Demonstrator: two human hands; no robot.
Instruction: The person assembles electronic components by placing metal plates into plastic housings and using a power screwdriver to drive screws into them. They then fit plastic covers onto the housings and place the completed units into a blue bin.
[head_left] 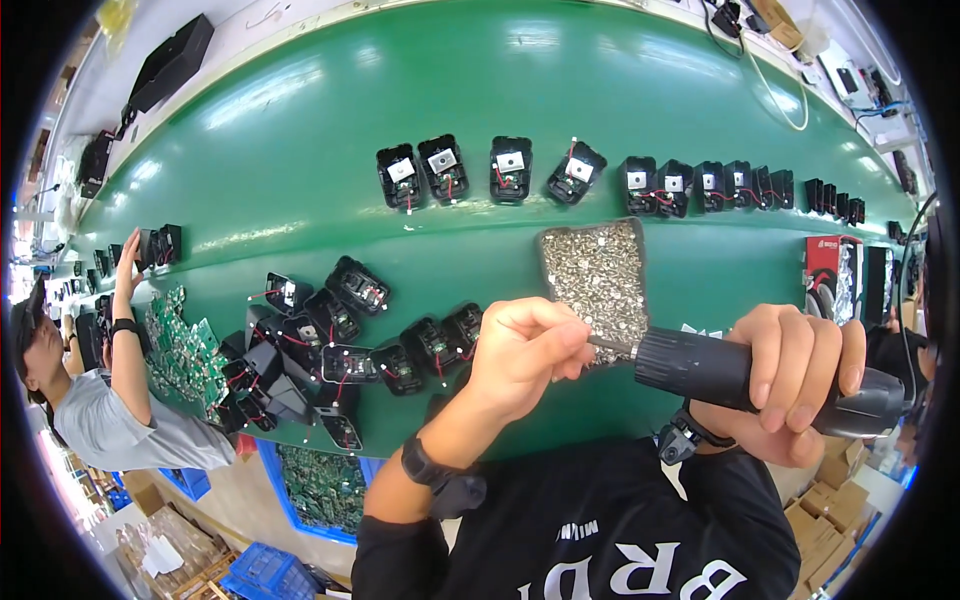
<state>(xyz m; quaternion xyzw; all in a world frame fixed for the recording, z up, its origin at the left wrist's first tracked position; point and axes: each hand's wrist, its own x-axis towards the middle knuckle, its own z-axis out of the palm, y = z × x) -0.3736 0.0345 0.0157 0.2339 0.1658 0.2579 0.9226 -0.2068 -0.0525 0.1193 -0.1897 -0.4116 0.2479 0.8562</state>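
Observation:
A black electric screwdriver (700, 367) lies almost level across the front of the bench, its cord leaving the right end. My right hand (795, 375) is wrapped round its body. The thumb and fingers of my left hand (530, 355) pinch the tip of its thin bit (612, 346); whether a screw is between them cannot be made out. Just behind both hands sits a dark tray (543, 262) full of small metal screws. To the left of my left hand are several open black housings (432, 343) with circuit boards and red wires inside.
A row of black housings (511, 168) runs along the bench behind the tray. Green circuit boards (180, 345) are heaped at the left. A person (120, 410) there reaches toward black units. A blue crate (275, 470) of boards stands below the bench edge.

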